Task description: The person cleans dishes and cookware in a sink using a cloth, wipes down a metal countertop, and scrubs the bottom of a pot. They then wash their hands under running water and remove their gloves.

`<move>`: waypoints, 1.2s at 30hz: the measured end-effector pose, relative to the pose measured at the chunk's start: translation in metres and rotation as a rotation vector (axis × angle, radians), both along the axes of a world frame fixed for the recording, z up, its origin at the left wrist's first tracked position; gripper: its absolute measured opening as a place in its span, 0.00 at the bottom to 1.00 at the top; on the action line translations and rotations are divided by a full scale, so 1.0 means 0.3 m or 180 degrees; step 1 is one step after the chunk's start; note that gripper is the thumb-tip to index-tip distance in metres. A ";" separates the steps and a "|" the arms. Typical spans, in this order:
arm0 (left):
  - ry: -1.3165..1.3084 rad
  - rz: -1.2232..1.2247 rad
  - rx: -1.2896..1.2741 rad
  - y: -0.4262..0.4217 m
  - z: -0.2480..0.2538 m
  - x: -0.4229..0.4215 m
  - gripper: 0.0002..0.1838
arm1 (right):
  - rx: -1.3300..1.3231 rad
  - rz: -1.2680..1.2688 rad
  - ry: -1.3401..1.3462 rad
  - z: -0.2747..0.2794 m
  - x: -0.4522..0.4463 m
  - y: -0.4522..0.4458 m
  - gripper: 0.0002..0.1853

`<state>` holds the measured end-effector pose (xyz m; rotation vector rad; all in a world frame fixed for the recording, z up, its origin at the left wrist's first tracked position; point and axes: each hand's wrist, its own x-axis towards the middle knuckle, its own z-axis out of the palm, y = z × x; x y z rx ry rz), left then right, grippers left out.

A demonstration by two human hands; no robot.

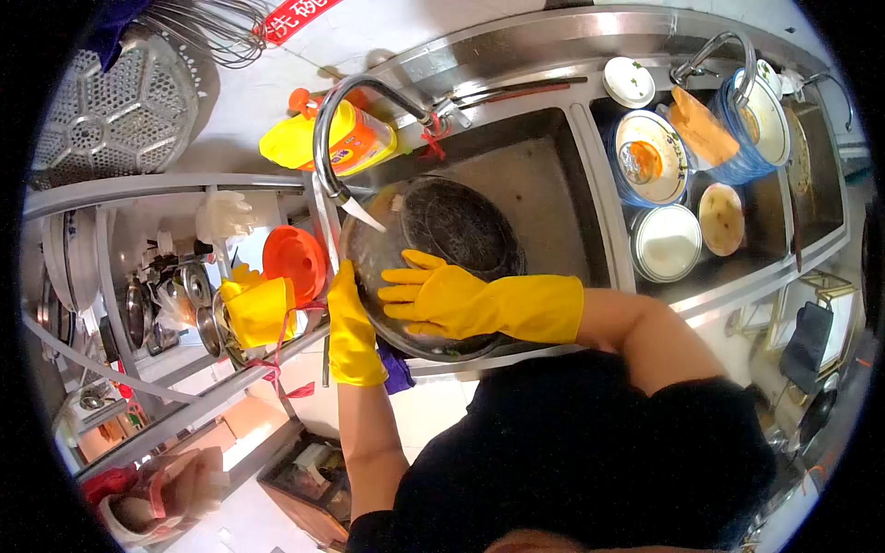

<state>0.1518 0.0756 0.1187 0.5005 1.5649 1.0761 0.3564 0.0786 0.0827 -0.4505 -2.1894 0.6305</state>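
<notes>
Pan [461, 226]: in 1 sink [548, 184], under running tap [323, 152].
Left hand [356, 332]: at pan rim; grip indeterminable.
Right hand [442, 297]: over pan; grip released.

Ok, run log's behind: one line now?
left yellow-gloved hand: round metal basin's rim; right yellow-gloved hand: spread inside; silver tap: above

A long stainless-steel sink unit [587, 157] carries a yellow-and-orange plastic jug [358, 143] at its back corner. A large round metal pan [361, 241] lies in the left basin; blue-and-white bowls [678, 184] and round white dishes [666, 241] stand stacked beyond the divider.
</notes>
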 end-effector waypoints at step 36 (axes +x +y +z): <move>0.2318 -0.0309 0.0240 -0.237 -0.040 0.108 0.20 | -0.1770 -0.1414 0.0567 -0.083 0.054 0.338 0.18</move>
